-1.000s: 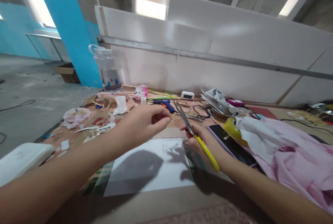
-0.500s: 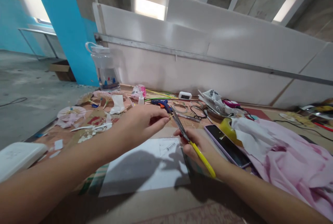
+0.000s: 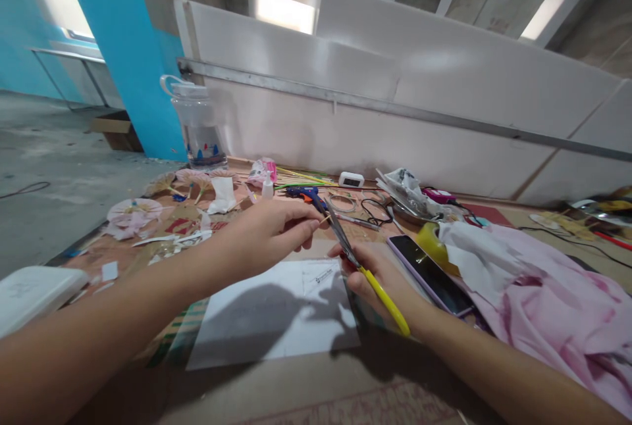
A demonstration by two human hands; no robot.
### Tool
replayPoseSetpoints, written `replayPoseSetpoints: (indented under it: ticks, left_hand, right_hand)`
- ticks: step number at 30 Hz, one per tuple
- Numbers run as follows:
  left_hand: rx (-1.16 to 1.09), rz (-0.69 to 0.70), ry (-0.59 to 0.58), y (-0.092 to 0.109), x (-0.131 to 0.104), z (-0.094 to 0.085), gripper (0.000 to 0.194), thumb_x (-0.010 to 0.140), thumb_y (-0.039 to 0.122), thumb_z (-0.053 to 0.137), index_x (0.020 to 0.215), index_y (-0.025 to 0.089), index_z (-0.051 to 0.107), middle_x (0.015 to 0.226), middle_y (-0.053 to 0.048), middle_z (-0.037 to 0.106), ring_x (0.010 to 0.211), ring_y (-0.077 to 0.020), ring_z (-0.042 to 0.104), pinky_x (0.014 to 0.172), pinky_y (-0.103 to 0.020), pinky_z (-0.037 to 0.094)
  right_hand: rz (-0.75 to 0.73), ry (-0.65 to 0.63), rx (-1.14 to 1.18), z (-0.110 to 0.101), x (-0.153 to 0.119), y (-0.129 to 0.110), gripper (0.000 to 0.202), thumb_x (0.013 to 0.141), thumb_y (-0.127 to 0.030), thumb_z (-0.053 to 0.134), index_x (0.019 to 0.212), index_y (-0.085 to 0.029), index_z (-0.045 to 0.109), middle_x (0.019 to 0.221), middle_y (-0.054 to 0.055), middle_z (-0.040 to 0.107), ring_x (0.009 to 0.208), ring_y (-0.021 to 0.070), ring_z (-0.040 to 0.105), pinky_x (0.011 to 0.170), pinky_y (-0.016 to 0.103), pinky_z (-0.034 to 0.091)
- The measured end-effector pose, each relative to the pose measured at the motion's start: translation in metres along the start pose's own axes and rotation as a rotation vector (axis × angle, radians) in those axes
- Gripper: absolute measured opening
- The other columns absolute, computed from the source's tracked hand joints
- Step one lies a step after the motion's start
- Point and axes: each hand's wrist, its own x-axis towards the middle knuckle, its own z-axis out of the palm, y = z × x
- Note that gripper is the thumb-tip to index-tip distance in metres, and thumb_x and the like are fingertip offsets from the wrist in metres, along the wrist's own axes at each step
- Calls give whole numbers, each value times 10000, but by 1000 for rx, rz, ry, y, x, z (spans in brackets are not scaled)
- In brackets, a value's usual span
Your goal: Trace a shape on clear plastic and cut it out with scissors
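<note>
Above a white sheet of paper (image 3: 266, 320), my left hand (image 3: 276, 234) pinches a thin wooden stick (image 3: 324, 220) between thumb and fingers. My right hand (image 3: 380, 280) holds scissors (image 3: 378, 293) with yellow handles, their metal blades pointing up and to the left. The stick's tip is at the blades; whether it lies between them is too small to tell. Printed text shows on the paper's upper right. Behind the hands lies a blue glue gun (image 3: 309, 195).
A phone (image 3: 432, 275), yellow tape (image 3: 435, 247) and pink cloth (image 3: 548, 306) lie at the right. Paper fans (image 3: 133, 214) and scraps are at the left, near a white box (image 3: 42, 293). A water jug (image 3: 200, 125) stands at the back left.
My left hand has shifted slightly, and its lower fingers show more beneath the thumb. The scissors and my right hand have hardly moved.
</note>
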Motion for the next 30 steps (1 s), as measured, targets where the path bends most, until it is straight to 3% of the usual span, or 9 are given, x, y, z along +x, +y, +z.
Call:
replayPoseSetpoints:
  ticks: [7,22,30]
  left_hand:
    - [-285,-132,-121,0,3,0,234,914,259,467,761,177,625,665,29,617,621,-98,572,562,-205,421]
    - [-573,-201,-217,-8,4,3,234,906,346,530,756,169,565,646,30,613,570,-80,551,539,-204,424]
    - [-720,-226,-241,-11,6,2,178,926,361,521,889,192,561,772,-28,729,657,-124,656,616,-261,504]
  right_hand:
    - [-7,-9,13,1,0,-1,718,758,-816,525,1078,-174,544,788,-4,451,673,140,389,584,268,332]
    - [14,-31,73,1,-2,0,671,776,-782,547,1075,-182,535,798,-4,449,682,140,404,571,260,348]
    - [11,3,31,1,-1,0,674,779,-776,546,1087,-176,544,784,-6,434,675,141,388,587,270,339]
